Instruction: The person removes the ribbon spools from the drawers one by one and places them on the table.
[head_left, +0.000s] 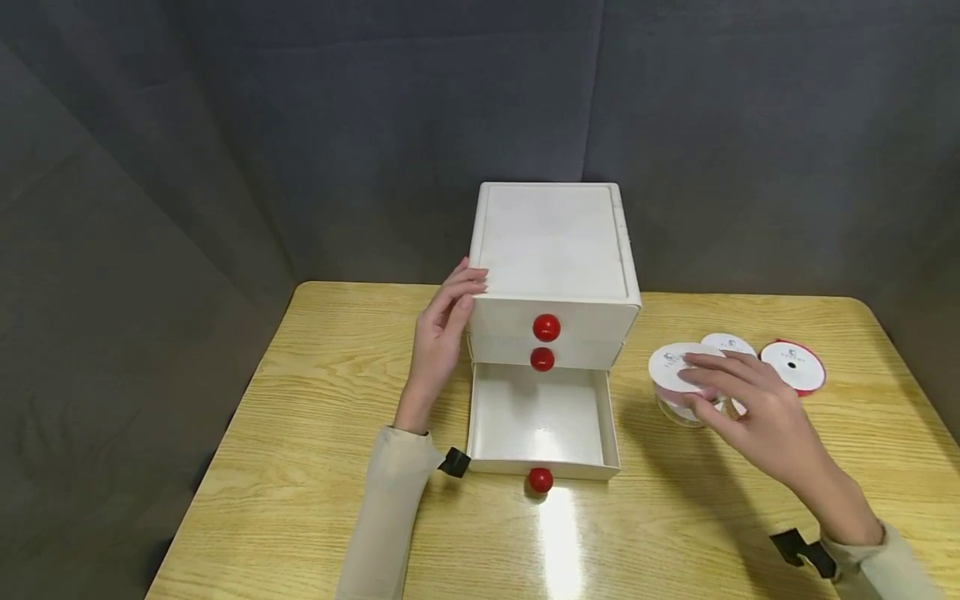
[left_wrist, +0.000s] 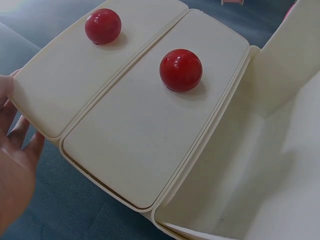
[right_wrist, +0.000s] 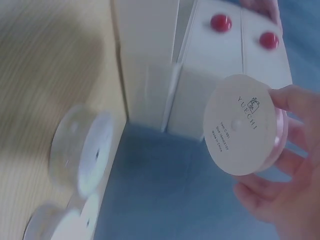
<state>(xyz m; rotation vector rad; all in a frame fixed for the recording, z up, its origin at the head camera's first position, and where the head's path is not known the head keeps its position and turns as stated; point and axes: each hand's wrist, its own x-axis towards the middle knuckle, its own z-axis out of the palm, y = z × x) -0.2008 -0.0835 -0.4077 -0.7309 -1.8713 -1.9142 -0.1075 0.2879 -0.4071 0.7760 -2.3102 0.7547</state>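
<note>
A white drawer cabinet (head_left: 551,242) with round red knobs stands at the back middle of the table. Its bottom drawer (head_left: 536,417) is pulled out with nothing inside; the two drawers above are closed. My left hand (head_left: 437,346) rests on the cabinet's upper left edge, fingers on the top and side, thumb by the front corner. On the right, my right hand (head_left: 768,417) grips a pink ribbon spool (right_wrist: 240,125) by its rim, lifted above the table. The spool's white printed face shows in the right wrist view.
Below and behind the held spool lie more ribbon spools, partly hidden by the right hand. One has a red edge (head_left: 793,367); another white spool (head_left: 726,342) is behind. A dark cloth (head_left: 420,108) hangs behind the wooden table (head_left: 322,400).
</note>
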